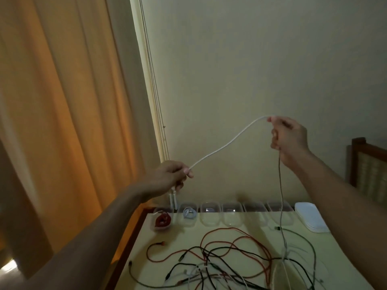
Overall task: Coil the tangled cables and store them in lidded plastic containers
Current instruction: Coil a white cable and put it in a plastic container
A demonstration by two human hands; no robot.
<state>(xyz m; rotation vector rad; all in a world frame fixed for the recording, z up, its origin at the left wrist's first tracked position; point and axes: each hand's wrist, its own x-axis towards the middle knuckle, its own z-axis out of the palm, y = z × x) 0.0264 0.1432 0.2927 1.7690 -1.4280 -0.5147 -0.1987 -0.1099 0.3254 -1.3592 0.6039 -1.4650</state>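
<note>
Stretching a white cable [226, 145] in the air above the tabletop [184, 239], the left grip [167, 176] pinches it low with curled fingers. The right grip [291, 137], raised higher, pinches it too. From there a strand drops into the tangled cables [230, 262] lying before the clear containers [210, 215].

Both bare arms reach forward and up, well apart. The left hand [169, 176] is the lower one, its back toward the camera, its fingers [184, 170] curled and pinching the cable [226, 145] at their tips. The right hand [291, 139] is held higher, thumb and forefinger pinching the same cable at the top, the other fingers curled beside the length hanging below. Each forearm slants in from its own lower corner.
</note>
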